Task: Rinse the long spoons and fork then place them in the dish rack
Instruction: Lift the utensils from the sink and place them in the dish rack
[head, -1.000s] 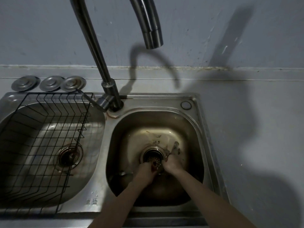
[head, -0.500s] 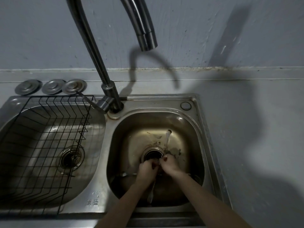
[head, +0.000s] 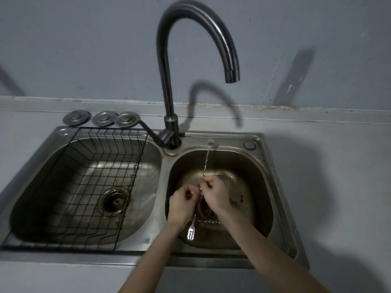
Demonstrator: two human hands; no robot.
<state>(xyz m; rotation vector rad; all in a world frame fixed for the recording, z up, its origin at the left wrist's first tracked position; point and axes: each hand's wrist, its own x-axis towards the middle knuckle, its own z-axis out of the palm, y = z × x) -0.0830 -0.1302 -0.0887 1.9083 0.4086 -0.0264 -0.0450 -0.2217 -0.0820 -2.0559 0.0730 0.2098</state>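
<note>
Since both hands grip its thin handle mid-length, the fork (head: pixel 191 231) hangs tines-down over the right basin (head: pixel 262 208), where drips fall to the drain. Left hand (head: pixel 181 205): fingers pinched on the handle. Right hand (head: pixel 213 196): fingers closed on it higher up. Tap (head: pixel 169 66): spout above the basin; no stream discernible. Rack (head: pixel 88 187): in the left basin, holding nothing, near for depositing. Spoons: not identifiable.

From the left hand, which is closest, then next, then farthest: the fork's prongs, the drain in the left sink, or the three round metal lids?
1. Fork's prongs: just below the left hand, in the right basin.
2. Left sink drain: to its left, under the dish rack.
3. Round metal lids: far up-left on the counter.
</note>
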